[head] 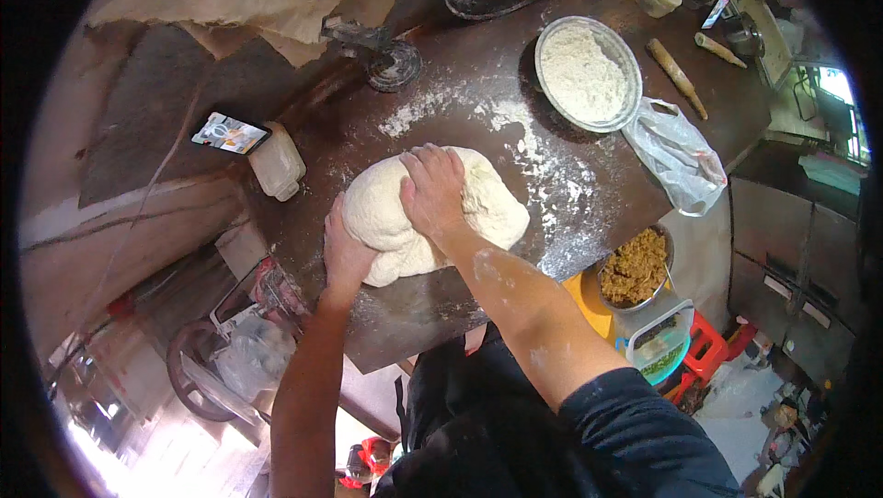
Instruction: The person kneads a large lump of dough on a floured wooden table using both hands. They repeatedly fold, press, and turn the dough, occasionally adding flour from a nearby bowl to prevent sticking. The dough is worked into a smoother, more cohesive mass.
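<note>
A large pale lump of dough (494, 212) lies on the dark, flour-dusted table (428, 308) in front of me. My left hand (347, 250) rests against its left side, the fingers along the edge. My right hand (433, 187) presses on top near the middle, with the palm on the dough and the fingers close together. Neither hand is wrapped around the dough. Loose flour (545, 170) is scattered behind and to the right of it. A metal bowl of flour (585, 77) stands at the back right.
A plastic bag (679, 160) hangs over the right edge. Two rolling pins (676, 78) (720, 50) lie behind it. At the left, a phone (231, 133) leans by a plastic container (277, 163). A bowl of brown filling (635, 269) and a red stool (703, 346) stand beside the table.
</note>
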Demonstrator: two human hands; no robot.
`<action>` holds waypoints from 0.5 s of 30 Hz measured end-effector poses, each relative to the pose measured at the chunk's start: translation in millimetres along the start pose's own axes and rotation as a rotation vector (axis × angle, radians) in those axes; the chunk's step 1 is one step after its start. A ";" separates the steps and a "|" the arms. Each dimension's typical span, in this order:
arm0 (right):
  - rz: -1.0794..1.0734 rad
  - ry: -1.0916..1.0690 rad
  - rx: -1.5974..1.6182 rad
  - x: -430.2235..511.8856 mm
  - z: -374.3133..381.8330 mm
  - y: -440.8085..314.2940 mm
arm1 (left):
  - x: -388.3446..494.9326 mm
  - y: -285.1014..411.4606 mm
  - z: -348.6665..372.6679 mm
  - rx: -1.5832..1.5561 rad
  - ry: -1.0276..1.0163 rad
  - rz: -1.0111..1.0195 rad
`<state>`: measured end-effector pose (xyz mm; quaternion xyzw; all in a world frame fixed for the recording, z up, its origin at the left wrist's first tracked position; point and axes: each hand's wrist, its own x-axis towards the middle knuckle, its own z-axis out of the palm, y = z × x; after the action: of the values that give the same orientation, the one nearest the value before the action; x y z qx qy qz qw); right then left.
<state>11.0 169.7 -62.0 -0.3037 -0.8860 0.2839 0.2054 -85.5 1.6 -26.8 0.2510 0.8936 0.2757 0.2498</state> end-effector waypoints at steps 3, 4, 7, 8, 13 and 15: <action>0.093 -0.169 0.046 28.1 -21.9 -6.6 | 2.6 7.7 0.5 0.010 -0.030 -0.064; 0.135 -0.269 0.068 37.0 -34.9 -6.0 | 0.7 9.3 1.8 0.040 -0.026 -0.077; 0.377 -0.446 0.539 52.9 -86.5 26.1 | -9.1 13.6 5.0 0.056 -0.003 -0.024; 0.405 -0.436 0.390 51.2 -104.1 43.3 | -12.1 15.2 4.6 0.051 0.006 0.011; 0.772 -0.571 0.329 10.2 -114.0 78.5 | -17.9 23.7 5.4 -0.064 -0.023 -0.025; 0.701 -0.505 0.214 -1.2 -111.4 63.0 | -20.8 23.6 7.9 -0.030 0.025 -0.073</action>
<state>98.2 252.3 -17.8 -0.4837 -0.7176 0.4919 -0.0958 -58.0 9.4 -11.5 0.2109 0.9011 0.2825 0.2525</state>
